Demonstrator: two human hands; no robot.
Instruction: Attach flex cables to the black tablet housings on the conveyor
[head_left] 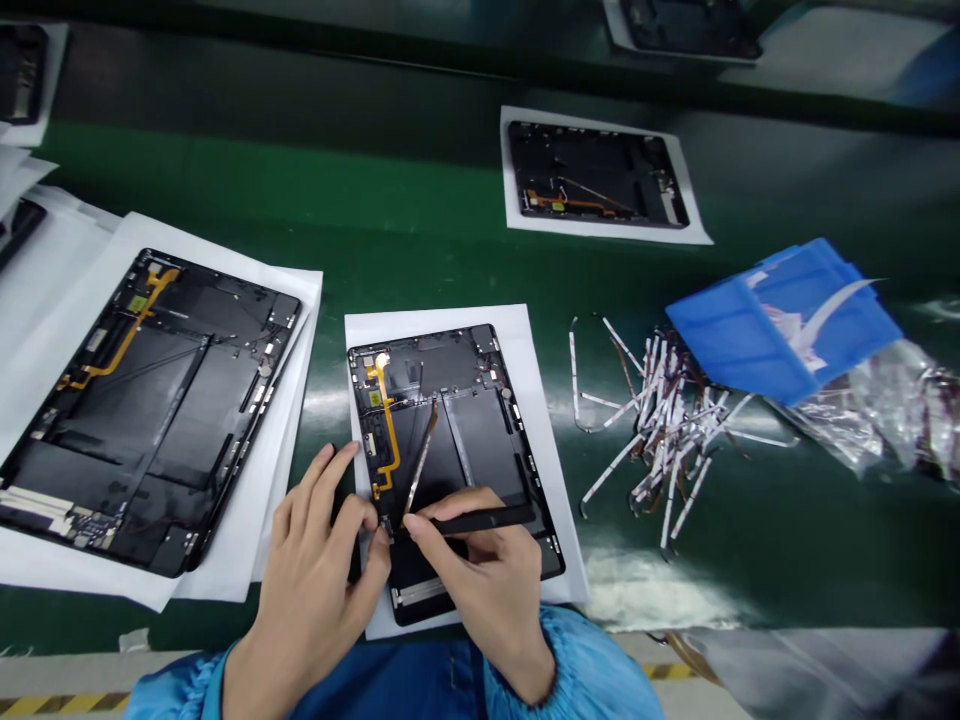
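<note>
A black tablet housing point(493, 452) lies on white paper in front of me, an orange flex cable along its left side and a thin brown-and-white strip cable point(422, 465) running slantwise inside it. My right hand point(487, 565) grips black tweezers point(491, 518), its thumb and fingertips by the strip's lower end. The tweezers' tips are hidden. At the housing's left edge rests my left hand point(319, 570), fingers apart; its index finger and thumb touch near that edge, close to the strip's end.
To the left, a larger-looking tablet housing point(176, 400) lies on stacked white sheets. Another housing point(600, 175) sits on paper at the back. Right of me are a pile of loose strip cables point(667, 430), a tipped blue bin point(784, 320) and clear plastic bags point(892, 405).
</note>
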